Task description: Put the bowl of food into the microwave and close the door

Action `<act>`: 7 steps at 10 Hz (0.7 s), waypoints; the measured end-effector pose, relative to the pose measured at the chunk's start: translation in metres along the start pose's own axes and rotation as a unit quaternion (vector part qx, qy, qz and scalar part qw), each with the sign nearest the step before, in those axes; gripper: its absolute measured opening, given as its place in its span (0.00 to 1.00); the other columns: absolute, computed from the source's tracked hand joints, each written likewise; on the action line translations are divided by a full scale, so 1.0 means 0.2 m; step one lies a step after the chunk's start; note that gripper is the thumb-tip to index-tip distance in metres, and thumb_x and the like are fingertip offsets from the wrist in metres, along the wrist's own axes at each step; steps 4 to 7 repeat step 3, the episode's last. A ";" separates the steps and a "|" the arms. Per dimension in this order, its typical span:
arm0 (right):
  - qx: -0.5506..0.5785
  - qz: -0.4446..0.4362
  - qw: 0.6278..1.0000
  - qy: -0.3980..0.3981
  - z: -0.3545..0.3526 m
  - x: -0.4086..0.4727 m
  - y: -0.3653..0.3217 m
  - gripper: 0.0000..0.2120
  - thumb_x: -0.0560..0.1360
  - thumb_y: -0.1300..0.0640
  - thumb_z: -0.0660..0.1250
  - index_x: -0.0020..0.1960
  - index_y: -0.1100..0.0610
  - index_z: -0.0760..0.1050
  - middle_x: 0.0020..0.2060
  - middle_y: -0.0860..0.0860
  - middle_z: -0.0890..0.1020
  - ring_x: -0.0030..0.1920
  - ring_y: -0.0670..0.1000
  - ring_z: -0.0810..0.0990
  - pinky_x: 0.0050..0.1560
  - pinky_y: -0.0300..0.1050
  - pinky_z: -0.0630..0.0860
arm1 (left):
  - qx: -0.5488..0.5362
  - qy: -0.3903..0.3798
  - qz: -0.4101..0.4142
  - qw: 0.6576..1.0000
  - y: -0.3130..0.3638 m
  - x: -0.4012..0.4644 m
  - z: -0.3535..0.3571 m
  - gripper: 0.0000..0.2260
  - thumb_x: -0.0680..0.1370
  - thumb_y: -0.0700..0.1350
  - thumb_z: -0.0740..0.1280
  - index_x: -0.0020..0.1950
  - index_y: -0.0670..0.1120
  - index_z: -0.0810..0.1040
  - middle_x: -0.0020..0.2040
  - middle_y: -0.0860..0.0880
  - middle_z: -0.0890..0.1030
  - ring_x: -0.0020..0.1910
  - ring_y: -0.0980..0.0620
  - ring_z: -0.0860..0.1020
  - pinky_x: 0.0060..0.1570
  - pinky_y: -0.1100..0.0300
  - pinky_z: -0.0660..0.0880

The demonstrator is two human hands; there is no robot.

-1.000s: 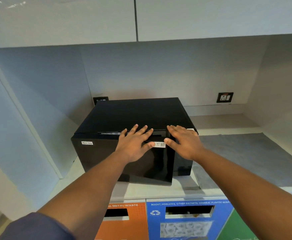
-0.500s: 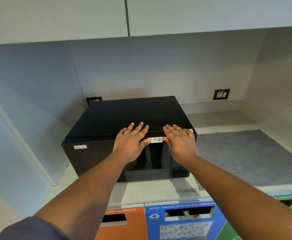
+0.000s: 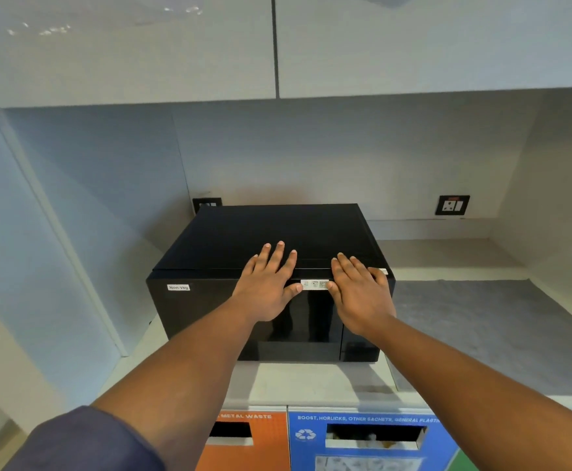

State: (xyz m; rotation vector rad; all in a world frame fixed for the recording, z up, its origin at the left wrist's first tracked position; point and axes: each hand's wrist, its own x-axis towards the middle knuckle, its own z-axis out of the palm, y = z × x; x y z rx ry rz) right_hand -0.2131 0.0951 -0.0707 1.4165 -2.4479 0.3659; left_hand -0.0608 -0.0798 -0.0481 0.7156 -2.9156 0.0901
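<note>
at frame centre, the left hand [image 3: 267,287] and right hand [image 3: 359,294] lie open and flat against the black microwave's [image 3: 271,239] top front edge, apparently pressing its door [image 3: 244,317] closed.

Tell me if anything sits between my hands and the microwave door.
Nothing visible does. The left hand and right hand both lie flat against the top front edge of the microwave, whose door looks shut. No bowl is in view.

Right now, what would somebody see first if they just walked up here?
The big black microwave in the middle of the counter, door shut. The left hand and right hand lie flat and open along its top front edge. Below, at the bottom, sit bright orange and blue waste bins.
</note>
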 end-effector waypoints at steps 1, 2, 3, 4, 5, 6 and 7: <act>0.013 -0.004 1.000 0.020 -0.10 -0.02 -0.06 0.31 0.85 0.40 0.43 0.83 0.53 0.52 0.84 0.52 0.53 0.83 0.54 0.48 0.79 0.56 0.51 | -0.003 0.075 -0.005 0.997 0.00 -0.07 -0.12 0.32 0.85 0.63 0.49 0.85 0.52 0.43 0.86 0.47 0.43 0.84 0.43 0.41 0.77 0.48 0.40; 0.021 -0.021 0.996 0.087 -0.27 0.02 -0.16 0.32 0.84 0.39 0.42 0.83 0.54 0.49 0.84 0.52 0.50 0.83 0.54 0.44 0.79 0.55 0.47 | 0.019 0.160 -0.005 0.987 -0.06 -0.13 -0.31 0.31 0.85 0.61 0.49 0.85 0.49 0.48 0.86 0.46 0.49 0.85 0.44 0.45 0.78 0.48 0.42; 0.014 -0.021 0.988 0.150 -0.49 0.06 -0.28 0.34 0.84 0.36 0.41 0.83 0.53 0.44 0.83 0.51 0.44 0.82 0.52 0.39 0.79 0.53 0.41 | 0.016 0.221 -0.010 0.975 -0.12 -0.20 -0.50 0.32 0.85 0.61 0.48 0.85 0.47 0.48 0.86 0.45 0.51 0.85 0.45 0.46 0.79 0.48 0.43; 0.014 -0.021 0.988 0.150 -0.49 0.06 -0.28 0.34 0.84 0.36 0.41 0.83 0.53 0.44 0.83 0.51 0.44 0.82 0.52 0.39 0.79 0.53 0.41 | 0.016 0.221 -0.010 0.975 -0.12 -0.20 -0.50 0.32 0.85 0.61 0.48 0.85 0.47 0.48 0.86 0.45 0.51 0.85 0.45 0.46 0.79 0.48 0.43; 0.014 -0.021 0.988 0.150 -0.49 0.06 -0.28 0.34 0.84 0.36 0.41 0.83 0.53 0.44 0.83 0.51 0.44 0.82 0.52 0.39 0.79 0.53 0.41 | 0.016 0.221 -0.010 0.975 -0.12 -0.20 -0.50 0.32 0.85 0.61 0.48 0.85 0.47 0.48 0.86 0.45 0.51 0.85 0.45 0.46 0.79 0.48 0.43; 0.014 -0.021 0.988 0.150 -0.49 0.06 -0.28 0.34 0.84 0.36 0.41 0.83 0.53 0.44 0.83 0.51 0.44 0.82 0.52 0.39 0.79 0.53 0.41 | 0.016 0.221 -0.010 0.975 -0.12 -0.20 -0.50 0.32 0.85 0.61 0.48 0.85 0.47 0.48 0.86 0.45 0.51 0.85 0.45 0.46 0.79 0.48 0.43; 0.014 -0.021 0.988 0.150 -0.49 0.06 -0.28 0.34 0.84 0.36 0.41 0.83 0.53 0.44 0.83 0.51 0.44 0.82 0.52 0.39 0.79 0.53 0.41 | 0.016 0.221 -0.010 0.975 -0.12 -0.20 -0.50 0.32 0.85 0.61 0.48 0.85 0.47 0.48 0.86 0.45 0.51 0.85 0.45 0.46 0.79 0.48 0.43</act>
